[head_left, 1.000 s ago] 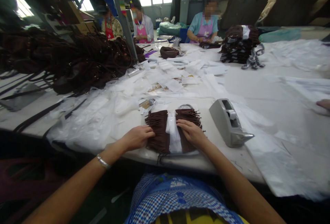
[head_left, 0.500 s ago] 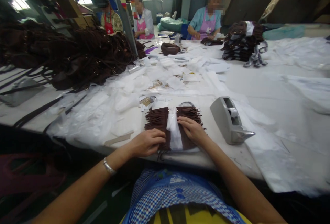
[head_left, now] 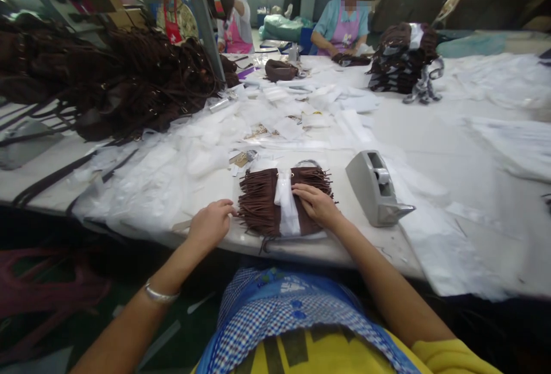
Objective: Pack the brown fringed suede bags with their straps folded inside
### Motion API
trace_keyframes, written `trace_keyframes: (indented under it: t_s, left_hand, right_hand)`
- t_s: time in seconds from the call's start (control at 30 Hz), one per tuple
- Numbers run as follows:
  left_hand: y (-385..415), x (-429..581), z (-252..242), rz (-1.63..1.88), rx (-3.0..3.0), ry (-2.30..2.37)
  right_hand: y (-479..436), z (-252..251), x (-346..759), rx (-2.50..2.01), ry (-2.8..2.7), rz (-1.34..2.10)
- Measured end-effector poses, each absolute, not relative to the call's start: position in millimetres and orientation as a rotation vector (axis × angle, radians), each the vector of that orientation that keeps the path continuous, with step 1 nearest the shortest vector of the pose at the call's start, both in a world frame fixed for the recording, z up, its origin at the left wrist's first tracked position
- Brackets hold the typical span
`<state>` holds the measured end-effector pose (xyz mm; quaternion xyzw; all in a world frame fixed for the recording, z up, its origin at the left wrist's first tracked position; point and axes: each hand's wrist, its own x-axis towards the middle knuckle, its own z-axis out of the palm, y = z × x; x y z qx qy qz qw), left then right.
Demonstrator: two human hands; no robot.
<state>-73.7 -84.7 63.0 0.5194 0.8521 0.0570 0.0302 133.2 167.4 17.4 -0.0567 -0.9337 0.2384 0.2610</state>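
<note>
A dark brown fringed bag [head_left: 262, 202] lies flat on the table in front of me, its fringe spread out to both sides. A strip of white, translucent wrapping [head_left: 287, 207] runs down its middle. Off the bag's left edge, my left hand [head_left: 210, 223] has its fingers drawn together at the tips of the fringe strands. My right hand [head_left: 316, 205] rests on the right part of the bag with fingers stretched out, the fingertips beside the white strip. To the right stands a grey tape dispenser [head_left: 374, 190].
Plastic bags [head_left: 142, 190] and paper sheets [head_left: 275, 110] cover much of the table. Brown bags form a heap [head_left: 142, 76] at left and a stack [head_left: 402, 58] at back right. Small tags [head_left: 241, 159] lie behind the bag. Co-workers [head_left: 344, 24] are across the table.
My left hand has moved left from the bag's middle to the outer fringe, where the strands now lie fanned out. The right hand stays on the bag. The view has tipped slightly downward.
</note>
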Motion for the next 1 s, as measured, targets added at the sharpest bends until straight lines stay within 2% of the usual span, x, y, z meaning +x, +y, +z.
trace_keyframes:
  t_s: [0.2,0.3,0.37,0.43,0.6,0.77,0.93,1.0]
  left_hand:
    - [-103.9,-95.6,52.7,0.009,1.411,2.943]
    - [-104.6,-82.9,56.1,0.460,1.478,2.878]
    - [-97.7,-58.6,59.6,0.847,1.584,2.663]
    - [-86.5,-28.7,60.6,1.021,1.735,2.379]
    - [-60.6,9.3,51.4,0.789,2.115,2.097]
    - [-69.8,-32.4,48.5,0.586,2.348,1.879]
    - [-109.8,-97.3,56.6,0.235,2.283,2.163]
    - [-116.4,-100.4,63.2,0.246,2.134,2.377]
  right_hand:
    - [167.9,14.7,132.4,-0.137,-2.522,0.635]
    - [168.3,13.9,132.2,-0.136,-2.516,0.639]
    - [168.7,13.0,132.0,-0.141,-2.517,0.634]
    - [169.0,12.0,131.9,-0.140,-2.516,0.632]
    - [169.1,10.9,131.8,-0.124,-2.502,0.638]
    - [169.3,11.3,132.4,-0.129,-2.507,0.621]
    - [169.9,11.6,132.5,-0.125,-2.506,0.647]
    - [170.1,11.6,132.4,-0.132,-2.507,0.652]
